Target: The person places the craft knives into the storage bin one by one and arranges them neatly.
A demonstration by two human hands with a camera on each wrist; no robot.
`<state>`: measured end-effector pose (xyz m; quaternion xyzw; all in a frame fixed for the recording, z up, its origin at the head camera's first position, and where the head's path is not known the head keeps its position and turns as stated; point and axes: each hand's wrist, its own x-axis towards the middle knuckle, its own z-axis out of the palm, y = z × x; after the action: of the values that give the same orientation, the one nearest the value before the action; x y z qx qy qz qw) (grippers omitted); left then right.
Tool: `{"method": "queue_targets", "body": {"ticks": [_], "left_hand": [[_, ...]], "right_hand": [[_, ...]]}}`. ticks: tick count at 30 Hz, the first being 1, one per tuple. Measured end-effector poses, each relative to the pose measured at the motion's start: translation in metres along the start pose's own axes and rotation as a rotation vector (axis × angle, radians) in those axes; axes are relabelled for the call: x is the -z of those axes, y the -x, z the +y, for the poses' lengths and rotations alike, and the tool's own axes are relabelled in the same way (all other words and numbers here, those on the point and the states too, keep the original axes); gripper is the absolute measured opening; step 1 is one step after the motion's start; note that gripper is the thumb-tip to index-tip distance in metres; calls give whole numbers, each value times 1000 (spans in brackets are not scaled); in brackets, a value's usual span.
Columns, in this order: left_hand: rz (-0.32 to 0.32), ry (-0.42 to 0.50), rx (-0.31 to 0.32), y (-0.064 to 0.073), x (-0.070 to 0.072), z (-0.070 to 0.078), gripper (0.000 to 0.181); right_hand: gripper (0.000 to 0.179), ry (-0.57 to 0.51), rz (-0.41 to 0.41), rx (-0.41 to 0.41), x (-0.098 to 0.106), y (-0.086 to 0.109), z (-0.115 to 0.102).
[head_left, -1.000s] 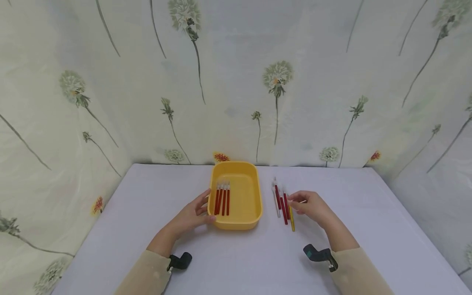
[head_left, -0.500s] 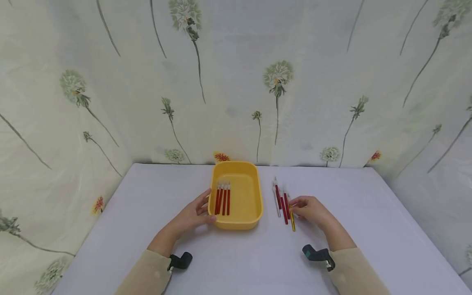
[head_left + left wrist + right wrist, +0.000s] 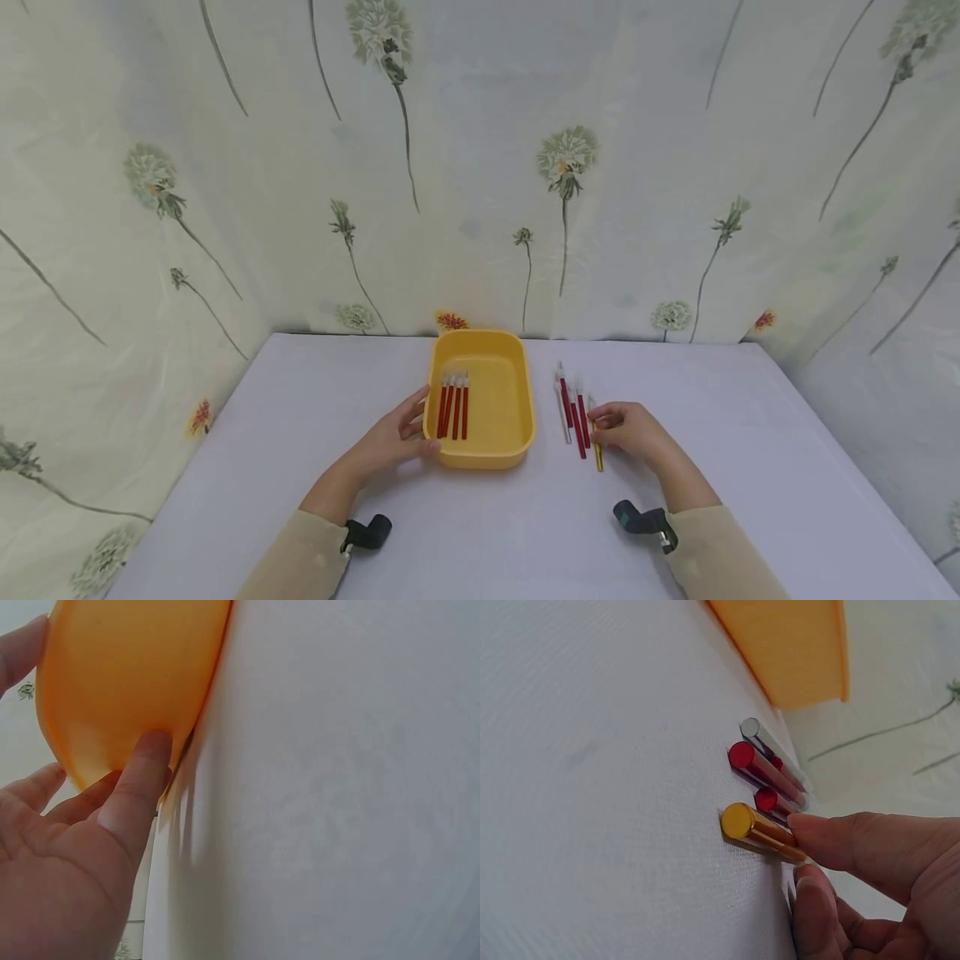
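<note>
My left hand (image 3: 386, 442) rests on the left side of a yellow plastic tray (image 3: 498, 400). In the left wrist view its fairly straight fingers (image 3: 135, 791) lie against the outer wall, the thumb at the rim. Several red pen-shaped tools (image 3: 457, 412) with whitish tips lie side by side in the tray's left half. Right of the tray, my right hand (image 3: 633, 433) pinches a slim gold pen-shaped tool (image 3: 739, 821) between thumb and fingers, low over the table; the fingers hide part of it.
Just left of the gold tool lie several red pen-shaped tools (image 3: 577, 432) and a silver one (image 3: 564, 421), close together. They stand between the right hand and the tray. A white-covered table (image 3: 510, 533) ends at a flower-patterned cloth backdrop (image 3: 465, 208).
My right hand has come slightly nearer the table's front, and the gold tool has shifted a little right, away from the red ones. Left hand and tray stay put.
</note>
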<state>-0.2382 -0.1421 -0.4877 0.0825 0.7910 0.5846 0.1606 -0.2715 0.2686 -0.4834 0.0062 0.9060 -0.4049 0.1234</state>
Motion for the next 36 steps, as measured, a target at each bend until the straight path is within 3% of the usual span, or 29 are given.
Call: {"method": "queue_targets", "body": {"ticks": [11,23,31,36], "left_hand": [[-9,2,-10,0,-1,-1,97],[-6,-8,-10,0,0,-1,98],[3,-14,-7,-1,1,-1,98],[-7,-3,-13,-1,1,0,98]], "right_hand": [[36,95,19,0,1,2,-4],[37,105,27,-15,1,3,-6],[38,77,18,-12,4,0,-1],[42,-5,19,-41,8,3,4]]}}
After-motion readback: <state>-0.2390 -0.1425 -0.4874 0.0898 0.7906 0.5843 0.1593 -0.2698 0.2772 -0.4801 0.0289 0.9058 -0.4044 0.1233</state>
